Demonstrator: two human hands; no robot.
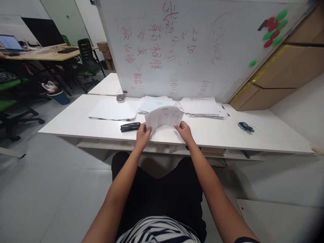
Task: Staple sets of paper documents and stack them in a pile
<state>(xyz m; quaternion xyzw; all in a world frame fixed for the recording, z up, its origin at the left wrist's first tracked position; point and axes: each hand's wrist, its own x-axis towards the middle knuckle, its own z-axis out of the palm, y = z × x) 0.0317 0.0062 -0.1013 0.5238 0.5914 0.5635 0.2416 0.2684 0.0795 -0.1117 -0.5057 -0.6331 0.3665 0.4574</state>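
- Nearest are the person's striped shirt (pixel 157 233) and black trousers (pixel 162 195), with the knees up against the front of the white desk (pixel 83 126).
- Under the desktop runs an open shelf (pixel 97 144) holding some items, partly hidden by the forearms and legs.
- The left hand (pixel 143 135) has its fingers clamped on the near left corner of the curved paper (pixel 165 118).
- The right hand (pixel 184 132) has its fingers clamped on the near right corner, with the thumb on the inner face.
- The curved paper is held up between both hands over the middle of the desk's front edge; whether it is one sheet or several cannot be told.
- A black stapler (pixel 130 127) lies just beside the left hand, on its outer side.
- A small dark blue object (pixel 245 127) lies well apart from the right hand, toward the desk's right end.
- Behind the curved paper is the middle stack (pixel 157 101), its near right part blocked from sight.
- The left pile (pixel 111 109) lies beyond the stapler, a grey rounded object (pixel 120 98) at its far edge; the right stack (pixel 202 106) lies beyond the right hand.
- The whiteboard (pixel 187 67), bearing red writing and coloured magnets (pixel 275 29), closes off the desk's back.
- Cardboard boxes (pixel 283 67) stand to its right.
- Farther left are a blue bin (pixel 60 98), a chair (pixel 87 59) and a monitor (pixel 45 32).
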